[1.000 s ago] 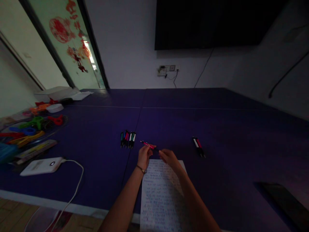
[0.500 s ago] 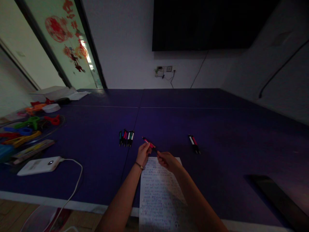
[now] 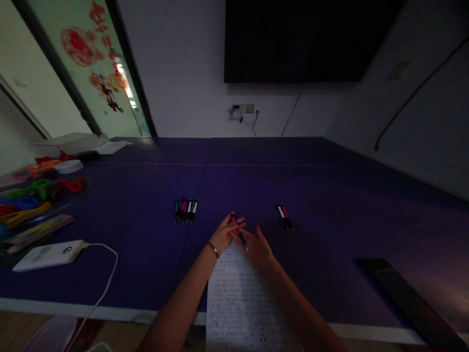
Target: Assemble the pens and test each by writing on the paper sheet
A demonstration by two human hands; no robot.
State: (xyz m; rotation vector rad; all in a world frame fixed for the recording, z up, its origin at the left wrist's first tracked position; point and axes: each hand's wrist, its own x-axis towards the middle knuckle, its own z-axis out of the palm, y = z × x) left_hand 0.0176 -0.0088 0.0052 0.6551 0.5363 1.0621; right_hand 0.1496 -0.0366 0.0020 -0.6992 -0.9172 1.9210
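A pink pen (image 3: 237, 228) with a dark tip is in my right hand (image 3: 257, 246), held in a writing grip with its tip at the top of a handwritten sheet (image 3: 238, 303). My left hand (image 3: 224, 233) lies on the sheet's top left corner with its fingers stretched out, close beside the pen. A bundle of several coloured pens (image 3: 185, 210) lies to the left on the dark blue table (image 3: 128, 205). Two more pens (image 3: 284, 216) lie to the right.
A white device (image 3: 46, 254) with a white cable sits at the left near the table's front edge. Coloured scissors and rulers (image 3: 32, 195) fill a tray at the far left. A dark flat object (image 3: 406, 298) lies at the front right. A black screen hangs on the back wall.
My left hand has let go of the pink pen and flattened onto the paper. My right hand has turned the pen tip-down onto the sheet.
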